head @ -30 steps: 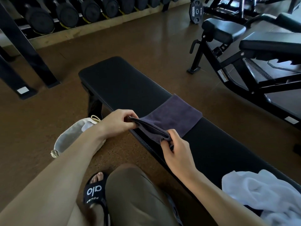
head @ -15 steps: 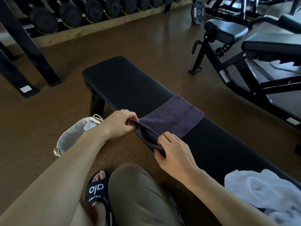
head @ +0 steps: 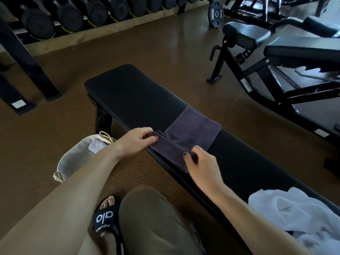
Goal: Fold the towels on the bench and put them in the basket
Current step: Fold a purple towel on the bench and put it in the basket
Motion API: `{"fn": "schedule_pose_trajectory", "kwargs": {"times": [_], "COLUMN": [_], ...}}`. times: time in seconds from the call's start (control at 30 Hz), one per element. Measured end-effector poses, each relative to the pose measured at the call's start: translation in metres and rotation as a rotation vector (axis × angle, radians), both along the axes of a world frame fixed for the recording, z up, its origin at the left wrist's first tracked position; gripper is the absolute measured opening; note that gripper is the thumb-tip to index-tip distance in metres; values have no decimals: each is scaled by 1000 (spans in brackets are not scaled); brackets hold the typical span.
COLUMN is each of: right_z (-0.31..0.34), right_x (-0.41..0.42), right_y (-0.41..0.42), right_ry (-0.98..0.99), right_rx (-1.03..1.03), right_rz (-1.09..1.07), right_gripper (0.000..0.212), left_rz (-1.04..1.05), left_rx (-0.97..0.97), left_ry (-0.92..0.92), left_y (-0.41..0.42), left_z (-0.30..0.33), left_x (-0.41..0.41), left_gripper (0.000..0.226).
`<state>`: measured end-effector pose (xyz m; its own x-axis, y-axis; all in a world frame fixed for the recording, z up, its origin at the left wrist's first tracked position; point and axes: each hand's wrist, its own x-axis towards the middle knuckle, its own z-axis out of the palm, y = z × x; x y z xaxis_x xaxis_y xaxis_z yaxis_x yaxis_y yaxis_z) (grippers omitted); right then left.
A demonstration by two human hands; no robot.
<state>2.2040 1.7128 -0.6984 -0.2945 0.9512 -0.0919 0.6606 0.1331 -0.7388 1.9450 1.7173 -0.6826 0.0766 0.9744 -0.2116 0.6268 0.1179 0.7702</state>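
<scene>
The premises are a gym, specifically a free-weights area. A long rack of black dumbbells (head: 95, 17) runs along the far wall, mounted on a low wooden base. A black weight plate (head: 215, 14) stands upright on the floor near the top of the view. A flat padded surface (head: 139, 96), upholstered in black, occupies the centre. To the right stands an adjustable bench (head: 287, 57) on a black steel frame. The floor (head: 165, 50) is brown and speckled, rubber-like in appearance.

"alo" on the black slide sandal (head: 104, 219), "10KG" on weight plate (head: 216, 14)
</scene>
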Motion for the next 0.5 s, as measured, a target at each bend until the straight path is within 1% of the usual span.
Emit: {"fn": "schedule_pose_trajectory", "kwargs": {"times": [0.1,0.2,0.37,0.5], "right_z": [-1,-2,-8,-10], "right_x": [0,-1,2,5], "right_y": [3,3,3,5], "right_ry": [-101,-145,-161,-190], "right_rx": [15,44,45,63], "right_rz": [-10,-55,-79,-57], "right_gripper": [13,14,15,16], "left_rz": [17,30,9,14], "left_rx": [33,39,40,46], "left_ry": [-25,-48,163,241], "left_y": [5,10,16,18], "left_z": [-3,-5,-14,-14], "left_x": [6,11,20,27], "left_gripper": [21,20,22,25]}}
